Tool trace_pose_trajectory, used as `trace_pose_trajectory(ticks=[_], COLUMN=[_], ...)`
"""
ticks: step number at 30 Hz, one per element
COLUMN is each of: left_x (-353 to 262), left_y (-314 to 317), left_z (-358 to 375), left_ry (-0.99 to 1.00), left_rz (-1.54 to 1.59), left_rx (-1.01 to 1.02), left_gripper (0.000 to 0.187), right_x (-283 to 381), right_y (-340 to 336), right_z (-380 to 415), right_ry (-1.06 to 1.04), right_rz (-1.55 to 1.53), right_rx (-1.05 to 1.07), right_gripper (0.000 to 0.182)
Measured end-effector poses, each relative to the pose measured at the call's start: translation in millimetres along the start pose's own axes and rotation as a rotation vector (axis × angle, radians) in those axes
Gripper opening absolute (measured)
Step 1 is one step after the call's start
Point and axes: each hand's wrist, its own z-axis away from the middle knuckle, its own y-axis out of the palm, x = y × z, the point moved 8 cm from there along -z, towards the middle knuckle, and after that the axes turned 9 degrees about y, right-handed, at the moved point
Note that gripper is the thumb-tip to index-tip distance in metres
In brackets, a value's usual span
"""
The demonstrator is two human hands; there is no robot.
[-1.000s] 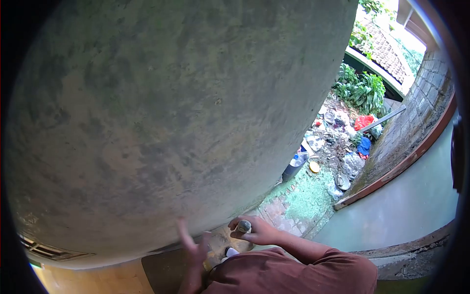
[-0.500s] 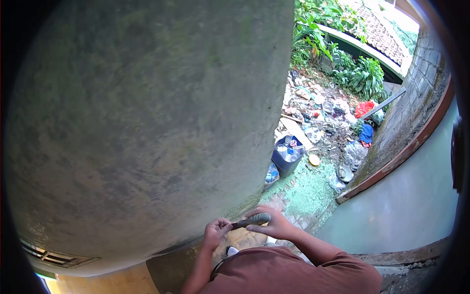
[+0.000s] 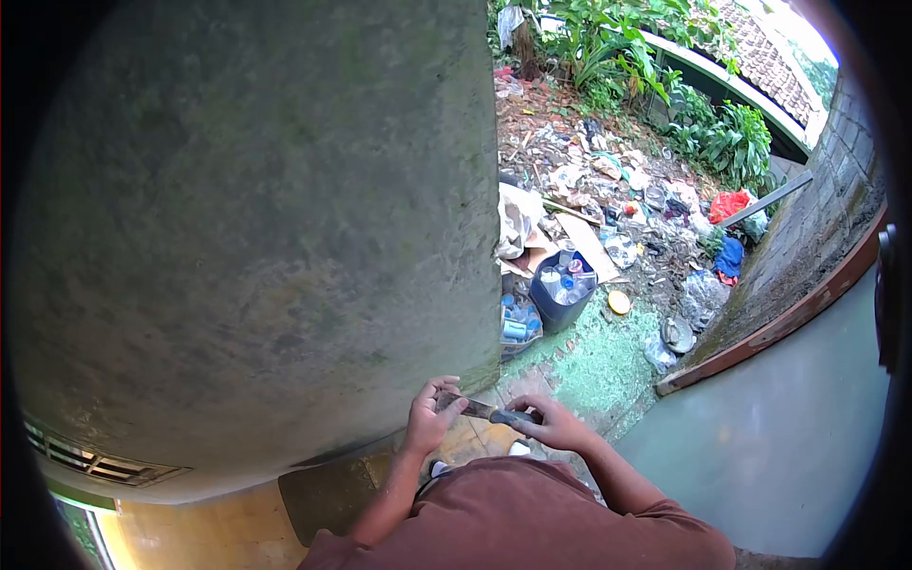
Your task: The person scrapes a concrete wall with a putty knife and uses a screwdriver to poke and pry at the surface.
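Note:
My left hand (image 3: 432, 420) pinches the dark blade of a knife (image 3: 483, 410) between thumb and fingers. My right hand (image 3: 559, 427) is closed round its dark grey handle. The knife lies almost level across the front of my body, with its handle end lower on the right. Part of the blade is hidden behind the left fingers. Below the hands are the tiled floor and my feet in light footwear.
A mossy grey wall (image 3: 256, 228) rises close on the left. Ahead stand a dark blue bin (image 3: 565, 312) of plastic cups and a sack of bottles (image 3: 519, 325). Litter (image 3: 655, 204) covers the ground beyond. On the right is a pale green wall (image 3: 760, 427) with a red-brown edge.
My view has swung left, showing more of the litter. The knife's handle end has turned away from me and dropped, so blade and handle now show more clearly between the hands.

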Motion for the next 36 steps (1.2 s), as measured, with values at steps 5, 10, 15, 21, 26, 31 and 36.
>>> trace_pose_trajectory(ticks=[5,10,15,21,26,31,36], left_x=[-5.8,-94.6,-184.7,-217.1,-215.2,-218.9,-221.2], left_y=[31.5,-17.1,-123.4,-168.6,-168.7,-160.5,-158.4], left_z=[-0.9,-13.8,9.4,-16.4,-20.4,-24.6,-26.5], left_ry=[-0.05,0.493,0.996,1.126,1.154,1.145,1.187], left_rz=[-0.192,-0.717,-1.131,-1.27,-1.396,-1.35,-1.336], left_rx=[0.099,-0.238,-0.869,-1.096,-1.091,-1.026,-1.028], left_gripper=[0.034,0.029,0.042,0.051,0.053,0.053,0.053], right_x=[-12.8,-23.0,-38.5,-9.1,8.4,31.6,88.4], right_y=[4.1,-0.3,-17.9,-41.0,-52.7,-56.0,-90.8], right_z=[-11.9,-35.4,-68.1,-76.7,-85.9,-106.5,-131.0], right_ry=[-0.012,-0.026,-0.031,0.083,0.073,0.076,-0.093], right_rz=[0.093,-0.005,-0.13,-0.456,-0.509,-0.545,-0.429], right_rx=[0.114,0.133,-0.046,-0.182,-0.267,-0.284,-0.448], right_gripper=[0.037,0.027,0.015,0.023,0.024,0.025,0.025])
